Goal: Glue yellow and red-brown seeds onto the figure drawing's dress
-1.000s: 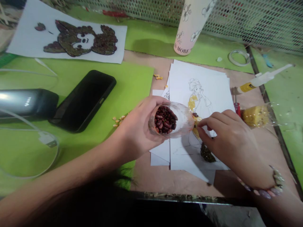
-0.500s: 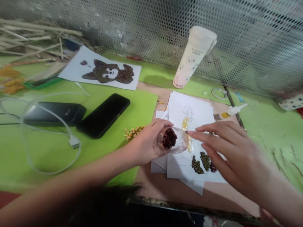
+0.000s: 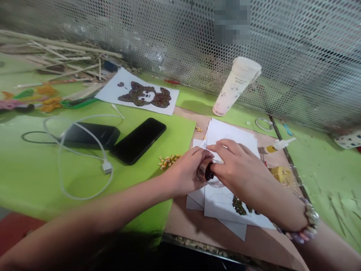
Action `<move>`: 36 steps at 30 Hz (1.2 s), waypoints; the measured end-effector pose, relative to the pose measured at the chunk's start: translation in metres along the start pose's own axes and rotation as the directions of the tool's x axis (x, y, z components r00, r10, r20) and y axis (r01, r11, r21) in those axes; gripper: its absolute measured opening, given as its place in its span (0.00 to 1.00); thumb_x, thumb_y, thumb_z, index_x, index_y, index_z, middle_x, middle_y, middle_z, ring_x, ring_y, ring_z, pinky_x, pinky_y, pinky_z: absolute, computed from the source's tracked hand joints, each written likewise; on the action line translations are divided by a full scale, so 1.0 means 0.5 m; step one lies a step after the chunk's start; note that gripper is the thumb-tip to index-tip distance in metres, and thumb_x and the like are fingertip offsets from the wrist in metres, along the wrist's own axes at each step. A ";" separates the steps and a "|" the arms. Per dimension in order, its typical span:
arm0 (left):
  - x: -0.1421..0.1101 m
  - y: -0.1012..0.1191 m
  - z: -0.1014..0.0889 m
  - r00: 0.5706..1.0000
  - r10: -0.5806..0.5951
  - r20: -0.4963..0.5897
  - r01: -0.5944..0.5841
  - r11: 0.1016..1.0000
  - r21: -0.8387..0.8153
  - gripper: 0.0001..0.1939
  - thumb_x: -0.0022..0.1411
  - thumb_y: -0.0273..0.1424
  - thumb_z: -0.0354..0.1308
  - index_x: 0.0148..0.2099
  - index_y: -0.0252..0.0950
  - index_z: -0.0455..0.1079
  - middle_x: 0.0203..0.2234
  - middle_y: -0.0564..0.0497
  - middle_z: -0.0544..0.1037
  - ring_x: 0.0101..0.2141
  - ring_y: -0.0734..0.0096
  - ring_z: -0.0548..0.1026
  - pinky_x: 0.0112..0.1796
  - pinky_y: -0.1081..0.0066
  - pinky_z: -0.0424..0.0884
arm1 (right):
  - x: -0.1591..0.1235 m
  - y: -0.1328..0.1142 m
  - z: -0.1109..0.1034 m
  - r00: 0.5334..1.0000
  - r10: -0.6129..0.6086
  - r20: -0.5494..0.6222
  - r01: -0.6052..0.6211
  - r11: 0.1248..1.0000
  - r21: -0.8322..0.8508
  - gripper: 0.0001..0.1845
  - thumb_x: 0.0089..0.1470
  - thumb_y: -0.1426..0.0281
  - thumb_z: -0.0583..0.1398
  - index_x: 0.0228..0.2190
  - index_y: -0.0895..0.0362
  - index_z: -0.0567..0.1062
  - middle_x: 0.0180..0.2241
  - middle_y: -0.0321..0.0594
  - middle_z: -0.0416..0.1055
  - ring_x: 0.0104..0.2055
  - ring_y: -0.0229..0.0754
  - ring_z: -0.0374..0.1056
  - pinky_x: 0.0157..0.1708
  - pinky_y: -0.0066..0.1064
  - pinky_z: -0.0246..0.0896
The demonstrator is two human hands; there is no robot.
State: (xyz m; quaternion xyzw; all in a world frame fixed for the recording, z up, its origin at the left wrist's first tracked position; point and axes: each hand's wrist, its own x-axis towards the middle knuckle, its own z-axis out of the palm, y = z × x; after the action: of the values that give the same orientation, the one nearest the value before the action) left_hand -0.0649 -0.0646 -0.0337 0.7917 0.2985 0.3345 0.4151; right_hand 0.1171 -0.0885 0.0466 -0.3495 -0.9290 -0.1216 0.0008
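From here, the one word I can make out is "MORE", in capitals, printed near the lower end of the cream-and-pink tumbler. A letter or two before it curve out of sight. Higher up the same tumbler there are a few lines of small print, but they're too tiny to read. The top sheet of paper has faint small marks near its edge, and I can't tell whether they're lettering. A pixelated block covers part of the metal mesh screen, so nothing there can be read.
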 end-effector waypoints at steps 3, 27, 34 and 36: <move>0.000 -0.002 0.003 1.000 0.015 -0.008 -0.015 1.000 0.007 0.22 0.50 0.24 0.60 0.48 0.37 0.64 0.46 0.42 0.72 0.49 0.55 0.71 0.51 0.53 0.72 | 0.006 0.001 0.004 1.000 -0.008 0.003 0.008 1.000 0.015 0.06 0.51 0.80 0.66 0.29 0.58 0.78 0.50 0.51 0.75 0.52 0.57 0.65 0.42 0.44 0.70; 0.001 0.004 0.003 1.000 -0.030 0.006 0.031 0.998 -0.053 0.24 0.51 0.25 0.62 0.52 0.36 0.63 0.48 0.41 0.70 0.49 0.57 0.70 0.51 0.55 0.72 | 0.006 0.009 0.015 1.000 -0.019 -0.019 0.021 0.996 0.089 0.03 0.56 0.76 0.64 0.33 0.59 0.79 0.50 0.52 0.74 0.52 0.55 0.64 0.46 0.45 0.68; 0.001 -0.001 0.008 0.999 -0.043 -0.009 0.043 0.999 -0.025 0.24 0.51 0.26 0.62 0.51 0.36 0.63 0.46 0.42 0.71 0.48 0.56 0.72 0.49 0.55 0.73 | 0.008 0.013 0.023 0.999 -0.015 -0.034 0.019 0.993 0.114 0.04 0.56 0.78 0.63 0.30 0.60 0.79 0.49 0.52 0.75 0.51 0.55 0.66 0.47 0.46 0.68; 0.002 -0.002 0.008 0.999 -0.034 -0.003 0.034 0.999 -0.029 0.25 0.51 0.26 0.62 0.52 0.35 0.63 0.47 0.41 0.71 0.49 0.55 0.72 0.50 0.54 0.73 | 0.010 0.015 0.023 0.999 -0.021 -0.045 0.027 0.990 0.137 0.06 0.57 0.78 0.62 0.29 0.60 0.78 0.49 0.52 0.75 0.52 0.55 0.66 0.47 0.46 0.69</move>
State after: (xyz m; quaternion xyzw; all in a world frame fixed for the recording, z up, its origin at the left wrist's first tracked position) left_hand -0.0614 -0.0653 -0.0357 0.7798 0.3077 0.3331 0.4316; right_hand 0.1189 -0.0773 0.0376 -0.3346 -0.9391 -0.0649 0.0435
